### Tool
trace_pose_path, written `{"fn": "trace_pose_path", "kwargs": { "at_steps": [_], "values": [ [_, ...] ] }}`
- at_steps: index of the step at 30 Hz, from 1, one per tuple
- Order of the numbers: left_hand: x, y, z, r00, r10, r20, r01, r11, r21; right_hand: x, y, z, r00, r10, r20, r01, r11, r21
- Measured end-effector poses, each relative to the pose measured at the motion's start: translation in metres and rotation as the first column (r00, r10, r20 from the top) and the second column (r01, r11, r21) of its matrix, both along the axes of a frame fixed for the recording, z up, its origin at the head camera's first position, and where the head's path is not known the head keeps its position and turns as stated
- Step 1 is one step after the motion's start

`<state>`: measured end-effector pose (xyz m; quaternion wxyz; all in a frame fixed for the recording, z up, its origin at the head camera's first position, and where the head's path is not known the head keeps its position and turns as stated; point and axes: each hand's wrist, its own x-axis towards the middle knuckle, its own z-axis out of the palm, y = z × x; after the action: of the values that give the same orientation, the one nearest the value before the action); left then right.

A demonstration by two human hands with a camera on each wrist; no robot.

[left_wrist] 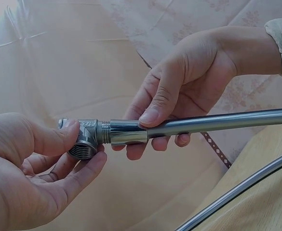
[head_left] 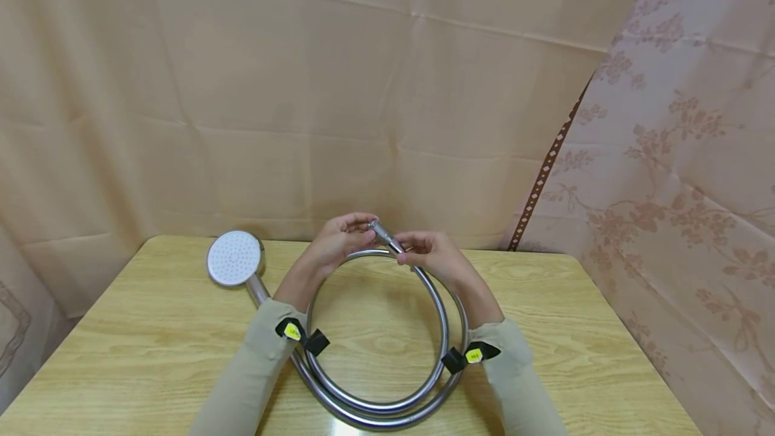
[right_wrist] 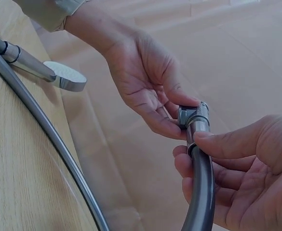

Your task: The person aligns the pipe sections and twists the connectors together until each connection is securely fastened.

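Note:
My left hand (left_wrist: 39, 168) pinches a small metal tee fitting (left_wrist: 85, 137) between thumb and fingers; a wide threaded opening on it faces down toward the fingers. Against its side port sits the smooth chrome end nut (left_wrist: 128, 131) of a shower hose, with some thread showing between the two. My right hand (left_wrist: 179, 86) grips the hose (left_wrist: 218, 122) at that nut, thumb on top and fingers beneath. In the head view both hands are raised over the table's back part. The rest of the hose (head_left: 387, 409) lies in loops below them.
A shower head (head_left: 235, 258) with a white round face lies at the table's back left, its handle joined to the hose. The wooden table (head_left: 545, 369) ends at a beige curtain (head_left: 303, 86); a floral curtain (head_left: 696, 187) hangs on the right.

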<state>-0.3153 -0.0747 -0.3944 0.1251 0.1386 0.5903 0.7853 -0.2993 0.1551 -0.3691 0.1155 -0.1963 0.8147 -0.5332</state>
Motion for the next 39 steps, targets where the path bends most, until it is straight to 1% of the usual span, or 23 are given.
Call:
{"fn": "trace_pose_path", "kwargs": {
  "at_steps": [6,13,20,24,30,34,37,39],
  "values": [
    [-0.0002,-0.0010,-0.0011,1.000,-0.002,-0.011,0.002,1.000,-0.010,-0.0015,0.0010,-0.0015,1.000,0.001,0.017,0.000,1.000,-0.020],
    [-0.0012,0.0000,-0.0006,1.000,0.003,-0.008,-0.003,1.000,0.003,-0.0024,0.0014,-0.0039,1.000,0.017,0.002,-0.017,0.999,-0.039],
    [-0.0012,0.0008,-0.0015,1.000,0.007,-0.028,-0.006,1.000,0.005,-0.0013,0.0014,-0.0022,1.000,0.025,0.014,-0.024,0.999,-0.024],
    [-0.0013,0.0014,-0.0017,1.000,0.012,-0.020,-0.012,1.000,0.010,-0.0017,0.0015,-0.0022,0.999,0.028,0.019,-0.028,0.999,-0.023],
    [-0.0016,0.0006,-0.0012,1.000,0.008,-0.017,-0.008,1.000,0.017,-0.0016,0.0001,-0.0030,0.999,0.019,0.038,-0.017,0.998,-0.054],
    [-0.0009,0.0003,-0.0004,1.000,0.008,-0.016,-0.008,1.000,0.016,-0.0014,-0.0008,-0.0036,0.999,0.010,0.031,-0.007,0.997,-0.071],
    [-0.0004,0.0008,-0.0005,1.000,0.009,-0.018,-0.009,1.000,0.017,-0.0013,-0.0010,-0.0034,1.000,0.005,0.010,-0.004,0.998,-0.060],
    [-0.0004,0.0012,-0.0007,1.000,0.011,-0.015,-0.011,1.000,0.019,-0.0011,-0.0011,-0.0030,1.000,-0.012,0.001,0.012,0.999,-0.043]
  ]
}}
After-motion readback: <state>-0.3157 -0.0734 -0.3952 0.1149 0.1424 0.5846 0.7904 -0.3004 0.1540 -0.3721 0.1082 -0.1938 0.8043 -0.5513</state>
